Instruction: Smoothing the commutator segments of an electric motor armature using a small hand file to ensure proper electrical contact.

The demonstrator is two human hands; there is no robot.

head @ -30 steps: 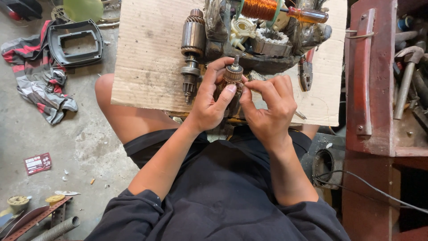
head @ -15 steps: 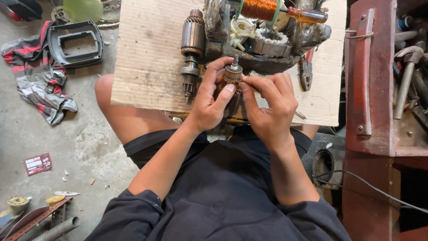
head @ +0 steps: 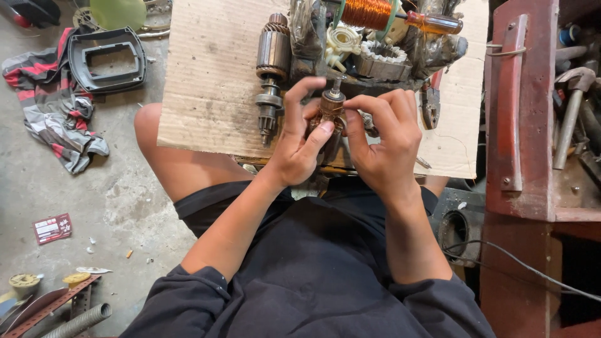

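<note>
A seated person grips a small motor armature (head: 330, 112) just above centre frame, over the near edge of a cardboard sheet (head: 213, 81) resting across the knees. The left hand (head: 299, 141) wraps the armature's left flank, thumb pressed on its coppery body; the right hand (head: 383, 141) closes on it from the right, fingertips pinching near the shaft end. The two hands sit close together, both clamped on the part.

On the cardboard just left of the hands lies a second, larger armature (head: 271, 69), shaft pointing toward the person. Along the top centre sit a spool of copper wire (head: 366, 12), a white plastic part (head: 341, 44) and a grey stator housing (head: 382, 61), crowded together.

At right, an open red metal toolbox (head: 516, 125) holds a hammer (head: 573, 106) among other tools too dim to name. In the upper left, on the concrete floor, a black plastic frame (head: 106, 59) lies beside a striped rag (head: 53, 119).
</note>
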